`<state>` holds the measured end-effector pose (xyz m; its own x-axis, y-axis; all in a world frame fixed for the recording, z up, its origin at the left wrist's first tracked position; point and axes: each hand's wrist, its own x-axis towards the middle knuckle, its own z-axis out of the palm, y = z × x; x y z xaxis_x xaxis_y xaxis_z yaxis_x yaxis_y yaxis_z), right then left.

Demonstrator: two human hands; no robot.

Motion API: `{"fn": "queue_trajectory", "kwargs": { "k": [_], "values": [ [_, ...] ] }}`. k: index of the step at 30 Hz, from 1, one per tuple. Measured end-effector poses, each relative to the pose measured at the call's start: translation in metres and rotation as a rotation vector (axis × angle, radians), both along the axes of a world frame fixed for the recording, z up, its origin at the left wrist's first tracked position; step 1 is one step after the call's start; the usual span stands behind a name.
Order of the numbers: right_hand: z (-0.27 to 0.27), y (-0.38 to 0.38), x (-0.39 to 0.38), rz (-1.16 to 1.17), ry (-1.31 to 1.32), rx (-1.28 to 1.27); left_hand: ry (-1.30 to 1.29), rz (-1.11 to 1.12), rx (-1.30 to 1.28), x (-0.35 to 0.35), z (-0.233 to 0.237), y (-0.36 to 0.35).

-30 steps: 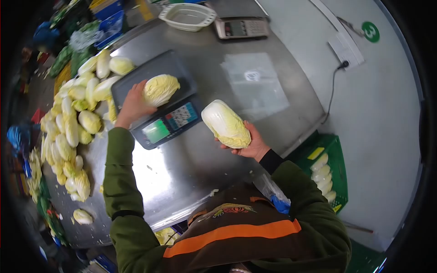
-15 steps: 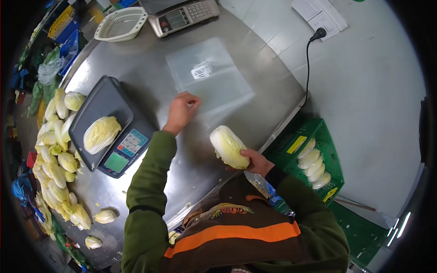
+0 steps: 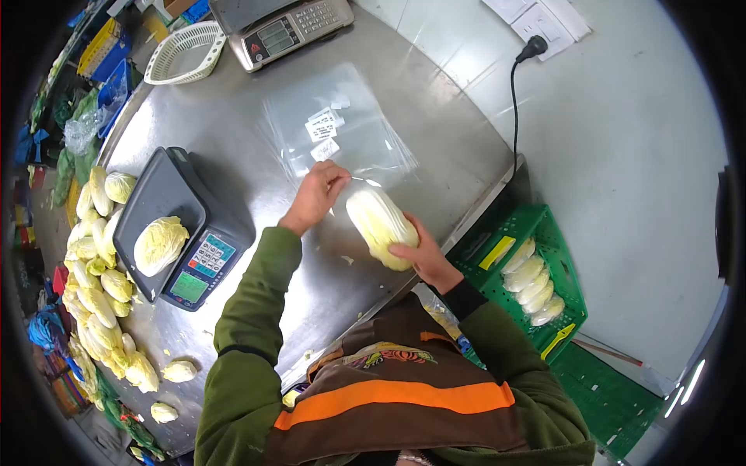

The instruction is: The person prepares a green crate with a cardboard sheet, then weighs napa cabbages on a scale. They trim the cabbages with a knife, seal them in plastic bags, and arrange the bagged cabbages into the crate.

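Observation:
My right hand (image 3: 426,253) is closed around the lower end of a pale napa cabbage (image 3: 378,224), held tilted over the steel table. My left hand (image 3: 317,194) pinches the near edge of a clear plastic bag (image 3: 365,116), its fingertips just left of the cabbage's upper end. Several such bags seem to lie flat in a stack, with small white printed labels (image 3: 322,126) on them. Left of my left hand, a grey digital scale (image 3: 227,206) carries another napa cabbage (image 3: 161,245) on its pan.
Many napa cabbages (image 3: 101,303) are heaped along the table's left side. A white basket (image 3: 186,74) and a second scale (image 3: 295,31) stand at the back. To the right, a green crate (image 3: 571,287) holds several wrapped cabbages. A black plug and cable (image 3: 516,116) hang along the wall.
My right hand has brought the cabbage up and left, closer to my left hand. My left hand now pinches a bag edge. The view has shifted slightly, and more labels show.

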<state>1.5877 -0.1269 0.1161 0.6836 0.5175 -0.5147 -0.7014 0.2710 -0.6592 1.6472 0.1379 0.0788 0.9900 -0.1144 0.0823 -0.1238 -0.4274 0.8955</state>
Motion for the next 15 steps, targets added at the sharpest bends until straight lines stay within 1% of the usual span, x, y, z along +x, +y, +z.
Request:
{"fn": "queue_trajectory", "kwargs": {
  "k": [2, 3, 5, 6, 7, 8, 9, 11, 12, 13, 14, 15],
  "values": [
    [0.007, 0.019, 0.010, -0.034, -0.244, -0.338, -0.014, 0.006, -0.002, -0.016, 0.024, -0.007],
    [0.004, 0.019, 0.006, -0.037, -0.254, -0.332, -0.026, 0.023, -0.011, -0.024, 0.032, -0.009],
    [-0.013, 0.016, -0.001, -0.029, -0.559, -0.424, -0.059, 0.026, -0.005, -0.042, 0.039, -0.017],
    [-0.015, 0.017, -0.010, -0.014, -0.656, -0.477, -0.078, -0.004, -0.060, -0.052, 0.046, -0.024],
    [-0.011, 0.016, -0.020, -0.006, -0.668, -0.464, -0.101, -0.036, -0.112, -0.062, 0.053, -0.031],
    [-0.008, 0.017, -0.029, -0.006, -0.821, -0.582, -0.167, -0.016, -0.092, -0.070, 0.052, -0.035],
    [-0.006, 0.024, -0.033, -0.008, -0.994, -0.672, -0.248, 0.020, -0.049, -0.073, 0.048, -0.033],
    [-0.016, 0.031, -0.045, -0.057, -1.026, -0.599, -0.273, 0.179, -0.025, -0.081, 0.032, -0.024],
    [-0.017, 0.036, -0.050, -0.074, -1.010, -0.528, 0.044, 0.158, -0.331, -0.092, 0.036, -0.026],
    [-0.016, 0.039, -0.056, -0.089, -0.981, -0.475, -0.483, -0.057, 0.078, -0.093, 0.044, -0.022],
    [-0.018, 0.042, -0.060, -0.090, -0.948, -0.534, -0.429, -0.024, 0.124, -0.105, 0.067, -0.027],
    [-0.020, 0.041, -0.068, -0.087, -0.905, -0.617, -0.342, 0.056, 0.166, -0.112, 0.072, -0.027]
  ]
}}
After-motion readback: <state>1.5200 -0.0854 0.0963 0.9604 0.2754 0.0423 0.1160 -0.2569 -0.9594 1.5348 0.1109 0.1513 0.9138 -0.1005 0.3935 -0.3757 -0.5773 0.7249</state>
